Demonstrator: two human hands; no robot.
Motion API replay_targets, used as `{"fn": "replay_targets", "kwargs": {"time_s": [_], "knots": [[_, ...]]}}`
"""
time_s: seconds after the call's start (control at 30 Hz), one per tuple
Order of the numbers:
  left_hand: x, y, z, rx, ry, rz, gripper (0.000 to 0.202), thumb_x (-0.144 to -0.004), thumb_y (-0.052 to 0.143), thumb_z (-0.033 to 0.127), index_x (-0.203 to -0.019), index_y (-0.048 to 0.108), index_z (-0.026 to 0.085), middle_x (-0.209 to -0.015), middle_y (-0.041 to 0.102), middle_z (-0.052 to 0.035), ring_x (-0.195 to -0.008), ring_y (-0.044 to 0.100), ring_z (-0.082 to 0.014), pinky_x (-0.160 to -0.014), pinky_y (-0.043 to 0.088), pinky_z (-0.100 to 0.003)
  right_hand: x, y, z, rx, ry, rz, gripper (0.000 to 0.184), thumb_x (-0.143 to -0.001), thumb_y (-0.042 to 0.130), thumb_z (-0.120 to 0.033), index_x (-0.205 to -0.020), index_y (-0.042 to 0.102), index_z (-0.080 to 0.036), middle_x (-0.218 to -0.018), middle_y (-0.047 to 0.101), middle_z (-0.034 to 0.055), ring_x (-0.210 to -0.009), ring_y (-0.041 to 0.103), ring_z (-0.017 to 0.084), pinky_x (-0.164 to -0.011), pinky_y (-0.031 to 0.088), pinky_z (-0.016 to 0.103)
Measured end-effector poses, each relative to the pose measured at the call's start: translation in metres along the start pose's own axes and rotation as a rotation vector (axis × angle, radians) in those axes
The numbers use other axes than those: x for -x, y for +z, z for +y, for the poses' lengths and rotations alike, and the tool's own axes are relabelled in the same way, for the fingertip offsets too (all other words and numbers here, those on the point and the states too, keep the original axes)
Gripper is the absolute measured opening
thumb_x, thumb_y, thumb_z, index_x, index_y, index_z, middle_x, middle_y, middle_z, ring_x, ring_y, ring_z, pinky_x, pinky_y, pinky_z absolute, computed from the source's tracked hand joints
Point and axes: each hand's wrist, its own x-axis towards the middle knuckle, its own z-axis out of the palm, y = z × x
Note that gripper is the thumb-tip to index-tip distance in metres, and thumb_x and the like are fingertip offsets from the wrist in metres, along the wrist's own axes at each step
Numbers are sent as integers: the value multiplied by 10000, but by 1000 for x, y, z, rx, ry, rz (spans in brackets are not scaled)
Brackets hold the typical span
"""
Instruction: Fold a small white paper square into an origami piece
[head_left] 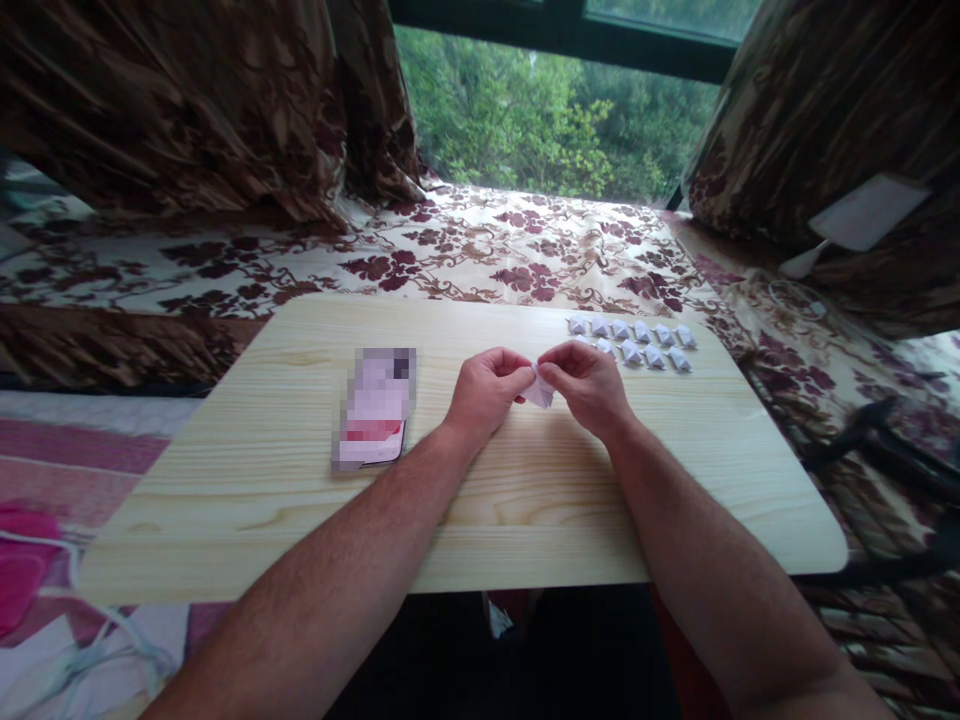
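Observation:
Above the middle of the wooden table (300, 530), a small piece of folded white paper (540, 390) is pinched between my two hands. My left hand (491, 392) grips its left side with thumb and fingers. On the other side my right hand (589, 383) pinches it near the top, fingertips almost meeting the left ones. Its lower part hangs out below the fingers, with creases showing. Just beyond my right hand, several small folded white paper pieces (631, 353) stand in two rows; the hand hides part of the nearer row.
A phone (386, 450), mostly blurred out, lies on the table to the left. Floral cloth (525, 240) covers the ledge under the window. A white lamp (866, 212) stands at the right. White cables (71, 560) and a pink object (26, 570) are at lower left.

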Motion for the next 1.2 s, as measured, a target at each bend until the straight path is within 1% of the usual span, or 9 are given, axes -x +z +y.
{"fn": "replay_targets", "kwargs": {"time_s": [0.2,0.37,0.57,0.73,0.83,1.03,1.2], "knots": [[0,0,0,13,7,-4,186,-658,791,277,-737,699,136,-651,674,-23,-577,610,-125,-508,475,-222,1,3,-4,48,-28,28,180,-749,773,-363,-761,685,-207,-679,680,0,-606,598,139,-571,482,285],[0,-1,-1,10,12,-23,228,-668,807,307,-752,690,130,-655,680,-28,-577,614,-131,-507,490,-234,1,3,-3,27,-30,35,153,-756,766,-340,-765,693,-207,-678,681,0,-603,598,137,-571,479,284],[0,-1,-1,-19,17,-2,236,-679,804,331,-745,690,136,-659,686,-29,-583,618,-132,-513,480,-232,2,3,-5,7,-22,22,166,-759,772,-341,-771,692,-196,-686,681,4,-613,604,135,-572,485,277],[-1,-2,-2,-31,83,43,214,-702,789,327,-746,691,142,-641,657,-7,-568,579,-110,-539,471,-228,2,1,-5,7,68,-35,278,-726,811,-407,-763,667,-172,-646,662,7,-562,591,133,-524,474,269],[-2,-3,-3,-41,109,39,217,-719,779,339,-754,691,144,-647,647,0,-569,566,-105,-541,467,-227,3,0,-4,45,84,-56,319,-740,802,-445,-729,654,-163,-623,647,9,-544,572,124,-504,448,257],[-2,-3,-3,-26,91,23,264,-710,798,374,-774,697,139,-672,656,-6,-596,586,-117,-544,490,-233,3,2,-4,47,71,-70,378,-767,768,-523,-745,631,-172,-606,630,-3,-531,555,118,-504,434,251],[-2,-3,-2,-23,74,21,297,-688,826,385,-782,705,131,-676,665,-17,-604,589,-121,-536,489,-234,3,3,-6,84,89,-63,425,-766,747,-573,-719,604,-176,-575,616,-3,-510,547,119,-491,428,253]]}}
